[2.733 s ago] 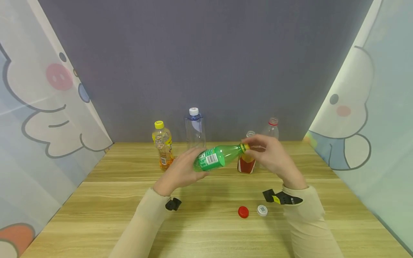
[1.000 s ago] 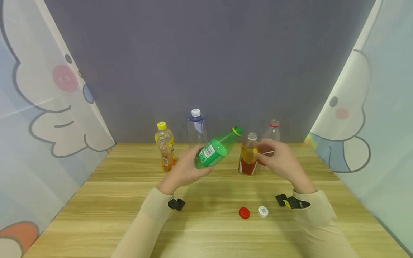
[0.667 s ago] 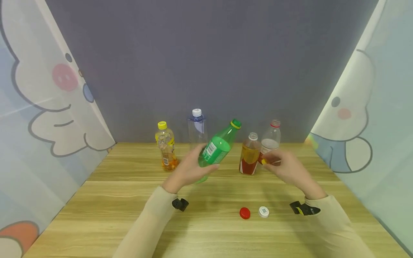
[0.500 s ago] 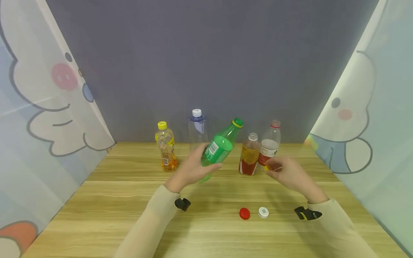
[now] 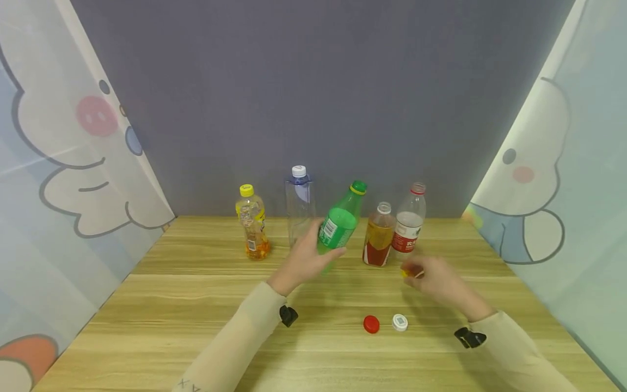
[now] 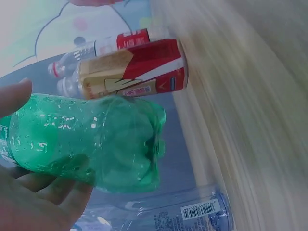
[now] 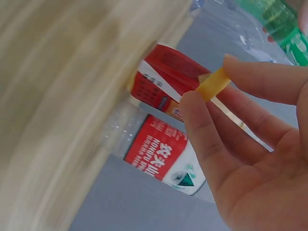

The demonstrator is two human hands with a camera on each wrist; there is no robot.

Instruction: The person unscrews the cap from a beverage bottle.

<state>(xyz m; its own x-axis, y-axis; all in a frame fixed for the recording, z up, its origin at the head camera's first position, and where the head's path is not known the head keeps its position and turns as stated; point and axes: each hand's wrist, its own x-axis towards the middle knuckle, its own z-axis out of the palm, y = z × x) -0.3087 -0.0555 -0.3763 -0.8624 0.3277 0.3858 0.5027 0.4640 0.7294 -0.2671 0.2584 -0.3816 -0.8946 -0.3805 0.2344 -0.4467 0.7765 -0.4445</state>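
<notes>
My left hand [image 5: 307,257] grips a green bottle [image 5: 338,226] round its lower body; the bottle leans slightly right, its green neck uncapped. The left wrist view shows the bottle's base [image 6: 130,144] off the table, with fingers [image 6: 62,192] beneath it. Between thumb and index fingertips my right hand [image 5: 438,280] pinches a yellow cap [image 5: 405,273], also plain in the right wrist view as a yellow ring shape [image 7: 213,85]. That hand is low over the table, in front of the red-labelled clear bottle [image 5: 407,228]. A red cap [image 5: 371,324] and a white cap [image 5: 399,322] lie nearer.
An open bottle with amber and red sides [image 5: 379,237] stands between the green bottle and the red-labelled one, which is also open. At the left stand a yellow-capped bottle [image 5: 252,226] and a tall clear bottle with a white cap [image 5: 299,201]. A grey panel [image 5: 313,98] rises behind.
The right hand has come away from the green bottle's mouth with the yellow cap, moving right and down towards the table. The left hand has tipped the bottle more upright and shifted it right.
</notes>
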